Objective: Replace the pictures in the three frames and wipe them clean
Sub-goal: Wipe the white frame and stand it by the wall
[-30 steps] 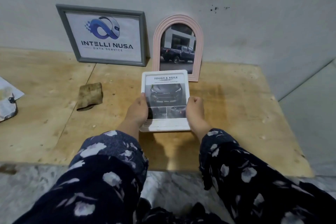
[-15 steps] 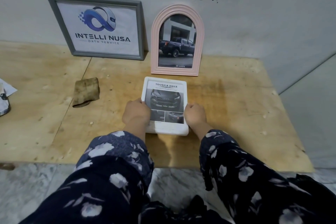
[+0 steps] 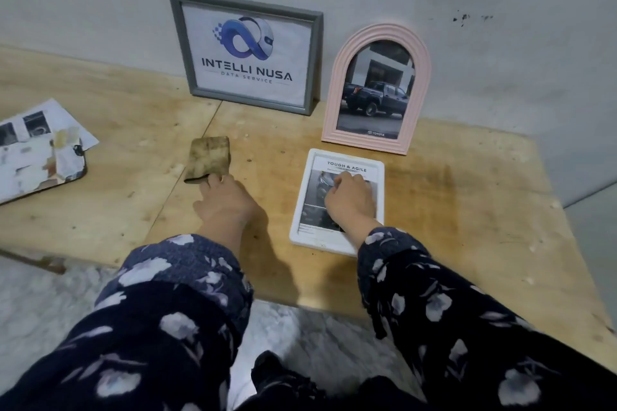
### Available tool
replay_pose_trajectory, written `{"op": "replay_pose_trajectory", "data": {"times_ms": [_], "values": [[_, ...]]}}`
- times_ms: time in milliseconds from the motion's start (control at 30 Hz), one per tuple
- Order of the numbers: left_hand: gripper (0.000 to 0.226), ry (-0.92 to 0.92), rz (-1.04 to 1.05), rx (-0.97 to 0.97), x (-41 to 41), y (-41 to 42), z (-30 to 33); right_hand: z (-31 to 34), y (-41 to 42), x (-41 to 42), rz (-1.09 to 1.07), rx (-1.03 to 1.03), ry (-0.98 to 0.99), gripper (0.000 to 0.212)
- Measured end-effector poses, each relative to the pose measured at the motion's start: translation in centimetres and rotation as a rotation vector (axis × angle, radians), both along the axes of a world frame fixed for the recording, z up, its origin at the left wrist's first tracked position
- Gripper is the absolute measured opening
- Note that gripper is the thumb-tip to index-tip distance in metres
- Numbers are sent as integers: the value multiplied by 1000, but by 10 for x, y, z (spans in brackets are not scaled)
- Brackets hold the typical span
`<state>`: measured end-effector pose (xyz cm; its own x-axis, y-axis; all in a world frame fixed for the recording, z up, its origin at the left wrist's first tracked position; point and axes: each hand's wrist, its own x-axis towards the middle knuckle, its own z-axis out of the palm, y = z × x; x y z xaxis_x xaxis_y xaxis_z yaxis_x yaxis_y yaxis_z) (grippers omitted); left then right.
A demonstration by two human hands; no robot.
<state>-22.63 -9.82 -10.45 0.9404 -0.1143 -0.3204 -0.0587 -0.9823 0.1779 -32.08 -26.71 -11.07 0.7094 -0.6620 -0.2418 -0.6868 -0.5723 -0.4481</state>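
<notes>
The left hand (image 3: 224,200) reaches out flat, its fingertips touching the near edge of a folded, stained brown cloth (image 3: 208,159), fingers not yet closed round it. The right hand (image 3: 352,198) rests with loosely bent fingers on the glass of a white rectangular picture frame (image 3: 337,202) lying face up on the wooden board (image 3: 467,210). Just behind it a pink arched frame (image 3: 377,88) with a truck photo leans on the wall, beside a grey rectangular frame (image 3: 248,52) showing a logo. Loose printed papers (image 3: 36,147) lie far left.
</notes>
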Motion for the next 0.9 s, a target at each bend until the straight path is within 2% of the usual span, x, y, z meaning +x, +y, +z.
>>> {"op": "replay_pose_trajectory", "data": {"times_ms": [133, 267, 433, 600, 667, 733, 800, 900], "values": [[60, 11, 136, -9, 29, 46, -4, -1, 35, 38, 144, -47, -9, 34], [87, 102, 73, -11, 52, 77, -10, -3, 64, 71, 282, -71, -28, 34], [91, 155, -104, 47, 76, 103, -18, -13, 103, 108, 478, -44, -51, 38], [95, 218, -166, 86, 85, 108, -25, -19, 131, 143, 546, -158, -107, 40], [94, 219, -167, 76, 83, 110, -28, -22, 136, 154, 622, -178, -134, 50], [93, 215, -171, 61, 83, 112, -28, -24, 141, 165, 749, -167, -73, 66], [93, 210, -177, 51, 84, 115, -29, -31, 146, 173, 848, -181, 51, 71], [93, 220, -170, 37, 83, 116, -30, -47, 147, 180, 905, -270, 135, 57]]}}
